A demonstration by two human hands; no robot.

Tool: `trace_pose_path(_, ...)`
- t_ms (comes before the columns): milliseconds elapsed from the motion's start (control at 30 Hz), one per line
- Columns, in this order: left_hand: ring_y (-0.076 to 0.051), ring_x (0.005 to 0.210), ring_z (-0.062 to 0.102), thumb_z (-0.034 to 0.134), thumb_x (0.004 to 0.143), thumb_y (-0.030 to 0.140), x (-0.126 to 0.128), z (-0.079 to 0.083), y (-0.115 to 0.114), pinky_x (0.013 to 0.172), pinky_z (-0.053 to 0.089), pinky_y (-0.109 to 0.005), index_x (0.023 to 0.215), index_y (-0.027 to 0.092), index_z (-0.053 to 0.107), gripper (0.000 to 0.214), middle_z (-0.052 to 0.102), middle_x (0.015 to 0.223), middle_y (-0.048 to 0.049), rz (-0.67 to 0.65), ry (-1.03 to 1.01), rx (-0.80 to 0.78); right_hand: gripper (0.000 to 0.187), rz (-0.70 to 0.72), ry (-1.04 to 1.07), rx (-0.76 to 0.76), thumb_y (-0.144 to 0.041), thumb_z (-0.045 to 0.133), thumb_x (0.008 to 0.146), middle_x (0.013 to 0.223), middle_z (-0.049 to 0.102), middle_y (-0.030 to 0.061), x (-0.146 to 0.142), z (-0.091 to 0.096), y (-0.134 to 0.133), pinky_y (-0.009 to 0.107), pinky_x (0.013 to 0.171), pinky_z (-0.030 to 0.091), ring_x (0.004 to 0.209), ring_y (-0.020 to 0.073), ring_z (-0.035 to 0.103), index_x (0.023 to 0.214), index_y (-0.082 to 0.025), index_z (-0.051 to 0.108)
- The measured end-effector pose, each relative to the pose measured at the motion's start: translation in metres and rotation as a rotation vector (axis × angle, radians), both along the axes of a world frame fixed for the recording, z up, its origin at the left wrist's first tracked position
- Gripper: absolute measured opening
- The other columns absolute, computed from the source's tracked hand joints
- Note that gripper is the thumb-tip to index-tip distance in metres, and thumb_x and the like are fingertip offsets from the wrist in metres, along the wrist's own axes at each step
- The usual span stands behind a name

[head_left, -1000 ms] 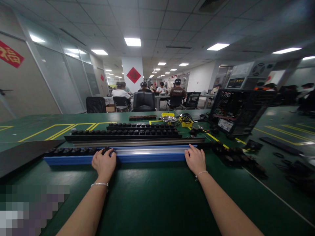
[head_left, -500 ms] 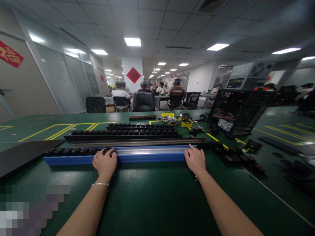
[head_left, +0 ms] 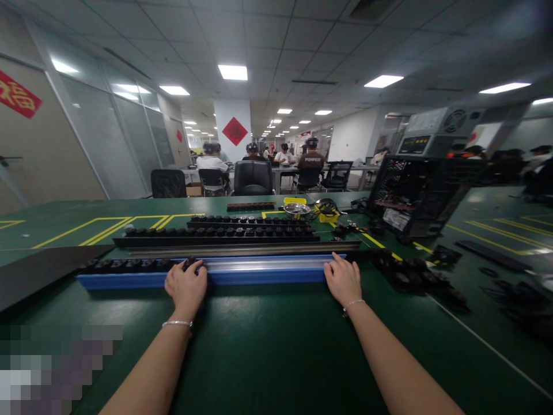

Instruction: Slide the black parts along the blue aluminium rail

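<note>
A long blue rail (head_left: 268, 277) with a shiny metal channel lies crosswise in front of me. Its left part carries a row of small black round parts (head_left: 133, 264), side by side. My left hand (head_left: 186, 283) is at the right end of this row, its fingers closed around one more black part (head_left: 190, 263), mostly hidden by them. At the rail's right end, my right hand (head_left: 344, 279) grips it, thumb and fingers over the edge.
Behind the rail lie a thin metal strip (head_left: 242, 251) and dark racks (head_left: 216, 233) of similar black parts. Right of it are loose black parts (head_left: 415, 276) and an open computer case (head_left: 415, 199). A dark panel (head_left: 47, 271) lies left. A metal dish (head_left: 296, 208) stands farther back.
My left hand has shifted slightly right along the rail with the black part. My right hand stays in place on the rail's end.
</note>
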State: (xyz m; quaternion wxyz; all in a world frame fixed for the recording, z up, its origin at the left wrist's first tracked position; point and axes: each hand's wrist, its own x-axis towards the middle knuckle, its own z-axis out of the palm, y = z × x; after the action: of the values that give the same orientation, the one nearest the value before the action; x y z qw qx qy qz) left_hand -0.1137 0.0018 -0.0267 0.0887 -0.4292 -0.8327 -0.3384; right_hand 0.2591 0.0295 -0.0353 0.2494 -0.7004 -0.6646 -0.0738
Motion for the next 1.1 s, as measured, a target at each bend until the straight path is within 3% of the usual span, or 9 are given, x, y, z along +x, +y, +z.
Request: trace_pose_path(1100,-0.029,0.116,0.046,0.048,0.081,0.032,0.0019,-0.0025,0.0007,0.099,0.033,-0.045,0.103,0.025,0.071,0.032,0.054,0.122,-0.0116,-0.031,0.053,0.002,0.037,-0.006,-0.008,0.005,-0.035,0.033,0.091,0.134,0.052,0.0075,-0.001,0.002,-0.0014,0.049,0.107,0.022,0.118,0.024,0.048,0.077,-0.019,0.063)
